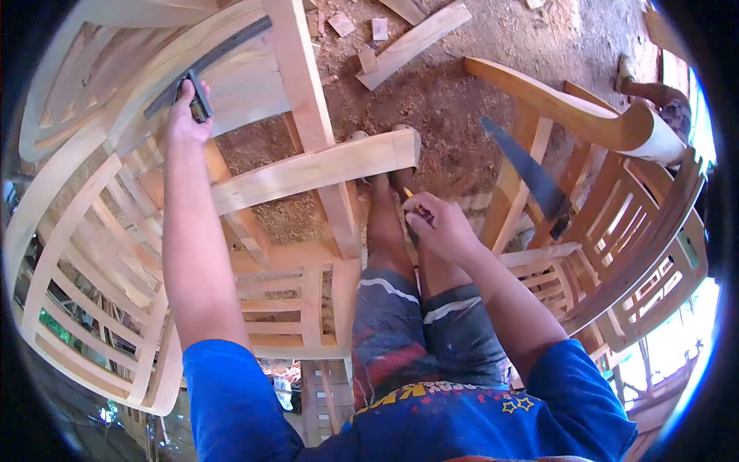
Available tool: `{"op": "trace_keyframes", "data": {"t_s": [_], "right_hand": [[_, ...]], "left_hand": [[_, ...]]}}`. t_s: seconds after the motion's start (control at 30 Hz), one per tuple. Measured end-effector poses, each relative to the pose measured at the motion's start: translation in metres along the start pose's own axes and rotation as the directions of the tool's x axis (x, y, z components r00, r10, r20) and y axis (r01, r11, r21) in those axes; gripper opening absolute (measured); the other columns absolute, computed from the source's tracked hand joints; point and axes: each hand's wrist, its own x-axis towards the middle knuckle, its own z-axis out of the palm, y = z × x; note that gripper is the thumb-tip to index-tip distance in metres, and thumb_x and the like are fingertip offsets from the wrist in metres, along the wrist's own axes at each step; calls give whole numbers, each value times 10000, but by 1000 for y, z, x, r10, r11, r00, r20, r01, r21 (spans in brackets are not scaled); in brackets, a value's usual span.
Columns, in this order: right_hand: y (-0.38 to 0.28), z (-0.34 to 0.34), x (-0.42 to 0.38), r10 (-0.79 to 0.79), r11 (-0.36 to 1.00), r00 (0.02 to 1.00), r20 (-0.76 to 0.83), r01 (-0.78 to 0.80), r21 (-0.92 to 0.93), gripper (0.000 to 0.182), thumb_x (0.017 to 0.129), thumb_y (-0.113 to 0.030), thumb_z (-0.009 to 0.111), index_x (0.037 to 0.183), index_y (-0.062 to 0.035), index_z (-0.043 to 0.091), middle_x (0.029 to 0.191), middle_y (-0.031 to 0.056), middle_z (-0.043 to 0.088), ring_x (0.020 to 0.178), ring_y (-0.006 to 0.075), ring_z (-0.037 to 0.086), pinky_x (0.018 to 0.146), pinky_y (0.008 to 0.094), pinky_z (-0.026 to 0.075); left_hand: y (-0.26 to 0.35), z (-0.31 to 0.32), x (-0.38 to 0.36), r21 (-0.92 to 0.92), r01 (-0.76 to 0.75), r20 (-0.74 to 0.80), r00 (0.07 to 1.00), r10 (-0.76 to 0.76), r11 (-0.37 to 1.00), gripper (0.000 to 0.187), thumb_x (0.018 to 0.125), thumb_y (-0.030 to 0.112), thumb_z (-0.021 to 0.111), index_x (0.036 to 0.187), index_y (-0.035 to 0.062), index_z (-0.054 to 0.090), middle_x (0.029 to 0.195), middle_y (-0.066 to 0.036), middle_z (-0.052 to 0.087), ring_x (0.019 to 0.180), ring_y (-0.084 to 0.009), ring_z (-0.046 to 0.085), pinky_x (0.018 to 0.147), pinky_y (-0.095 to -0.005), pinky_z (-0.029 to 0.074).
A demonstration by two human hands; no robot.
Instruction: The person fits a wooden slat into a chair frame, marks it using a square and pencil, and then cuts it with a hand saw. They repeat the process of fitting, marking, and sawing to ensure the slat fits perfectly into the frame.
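My left hand (187,115) reaches forward over a pale wooden panel, closed on a small, dark, boxy tool (196,97) whose kind I cannot tell. Right by it, a long dark strip (231,48) slants across the panel. My right hand (440,225) is in front of my legs, fingers pinched round a pencil (410,194) with its yellow end showing. Between the hands, a pale board (308,173) crosses a wooden rail (304,85); its squared end lies close above my feet.
Slatted wooden furniture frames (92,308) stand on the left, with more slatted pieces (616,223) on the right. A handsaw (531,173) leans at the right below a curved wooden arm (554,96). Offcuts (419,42) lie on sawdust-covered ground. Another person's leg (658,96) shows at far right.
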Motion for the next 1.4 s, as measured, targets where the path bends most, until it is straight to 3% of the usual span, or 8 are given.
{"op": "trace_keyframes", "data": {"t_s": [0.43,0.53,0.67,0.77,0.87,0.93,1.13,1.4], "right_hand": [[48,-7,-26,-256,966,956,-141,260,6,225,958,-118,678,1164,-31,699,987,179,737,973,373,725,857,447,572],[44,-10,-33,-337,930,921,-195,358,82,246,980,-151,678,1190,-32,722,992,183,735,982,390,715,866,462,566],[32,-25,-47,-356,882,902,-246,411,231,256,972,-200,718,1146,-15,743,988,191,732,955,382,712,868,426,567],[45,-23,-48,-306,805,896,-321,424,415,223,954,-175,734,1097,-5,750,1023,177,751,942,344,725,862,411,570],[63,-38,-62,-169,763,922,-349,346,546,207,970,-152,725,1102,6,752,1003,165,750,921,231,726,844,356,567],[86,-46,-71,-85,773,951,-298,252,583,224,966,-169,734,1118,-6,761,1022,176,741,949,249,724,861,373,564],[219,-139,-111,-14,960,749,-663,-175,-218,366,862,-43,664,1225,-46,707,1134,200,668,1099,392,649,979,472,521],[422,-264,-110,-74,695,787,-613,-400,-598,674,821,-54,737,1454,-90,507,1336,238,597,1247,476,575,1039,535,492]], "left_hand": [[4,-3,-1,388,-126,-213,951,222,913,547,936,449,790,1352,140,615,1346,-66,643,1226,-232,637,881,-424,532],[-25,14,-77,919,-159,-120,759,640,361,701,945,402,774,1462,13,504,1361,-113,598,1254,-276,566,1043,-444,493],[-126,69,-268,612,-741,764,644,34,276,753,891,244,782,1527,56,426,1437,-109,544,1324,-261,524,1147,-428,405],[-207,98,-360,529,-758,844,425,-328,381,706,899,-24,638,1558,66,402,1411,-227,615,1315,-349,615,1111,-442,483],[-236,116,-388,564,-726,825,475,-306,394,615,900,-89,541,1490,76,498,1216,-254,709,1149,-394,713,943,-446,573],[-258,117,-378,295,-876,954,249,-166,381,554,889,-75,539,1416,93,578,1166,-243,725,1085,-399,729,903,-445,587],[-248,105,-349,666,-737,743,641,-192,118,510,914,50,620,1411,165,603,1020,-159,718,1016,-365,704,881,-445,569],[-206,65,-227,559,-668,803,583,120,-491,605,889,367,797,1427,164,608,1373,-173,572,1203,-385,632,1023,-468,525]]}}
